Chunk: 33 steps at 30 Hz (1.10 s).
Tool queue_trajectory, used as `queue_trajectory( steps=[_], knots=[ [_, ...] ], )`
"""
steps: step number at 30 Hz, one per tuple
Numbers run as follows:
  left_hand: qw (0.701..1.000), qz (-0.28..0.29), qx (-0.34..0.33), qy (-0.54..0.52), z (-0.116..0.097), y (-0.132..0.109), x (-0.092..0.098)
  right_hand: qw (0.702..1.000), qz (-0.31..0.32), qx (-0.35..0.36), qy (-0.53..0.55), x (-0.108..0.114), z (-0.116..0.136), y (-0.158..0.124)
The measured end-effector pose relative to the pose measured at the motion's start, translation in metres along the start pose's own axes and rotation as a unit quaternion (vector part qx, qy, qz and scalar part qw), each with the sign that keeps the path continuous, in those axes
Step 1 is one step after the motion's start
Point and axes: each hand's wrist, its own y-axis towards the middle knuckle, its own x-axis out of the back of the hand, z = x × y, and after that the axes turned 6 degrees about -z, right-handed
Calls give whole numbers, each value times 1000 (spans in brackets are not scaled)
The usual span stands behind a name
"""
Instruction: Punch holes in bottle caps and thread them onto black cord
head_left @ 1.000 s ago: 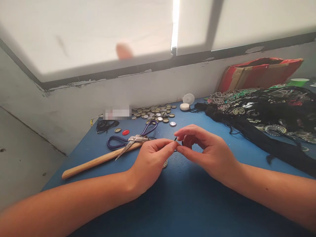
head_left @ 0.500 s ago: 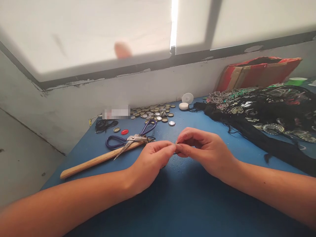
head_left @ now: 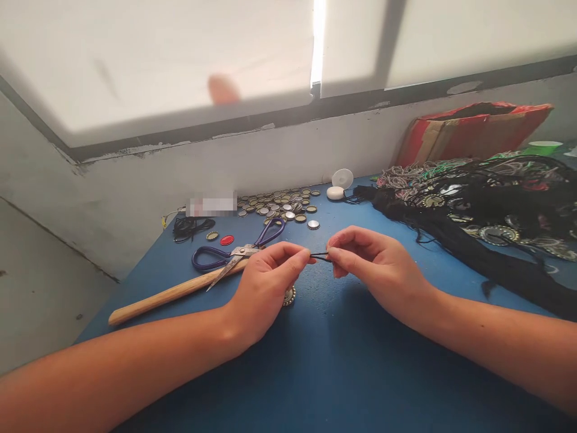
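Observation:
My left hand (head_left: 265,285) and my right hand (head_left: 376,267) hover just above the blue table (head_left: 333,361), each with fingers pinched. A short stretch of thin black cord (head_left: 320,256) runs taut between the two pinches. A bottle cap (head_left: 289,295) hangs or lies just under my left hand, partly hidden by it. Purple-handled scissors (head_left: 234,255) rest on a wooden stick (head_left: 171,294) just left of my left hand.
A pile of bottle caps (head_left: 279,207) lies near the wall, with a red cap (head_left: 226,240) and a coil of black cord (head_left: 192,227) to its left. A white round container (head_left: 336,192) stands behind. A heap of black cords and strung caps (head_left: 487,210) fills the right, before a red box (head_left: 473,129).
My hands, touching at the fingertips half a second ago, have drawn slightly apart and risen a little, so the black cord shows stretched between them.

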Motion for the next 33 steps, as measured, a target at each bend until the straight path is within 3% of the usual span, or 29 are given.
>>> queue_trajectory(
  steps=[11, 17, 33],
  knots=[
    [999, -19, -10, 29, -1, 0, 0, 993, 24, 80, -84, -2, -2, -4],
    [999, -7, -14, 28, -1, 0, 1, 985, -4, 114, -128, -3, -3, -4],
    [999, -12, -8, 28, 0, 1, 0, 985, -28, 139, -103, -1, -2, -5]
  ],
)
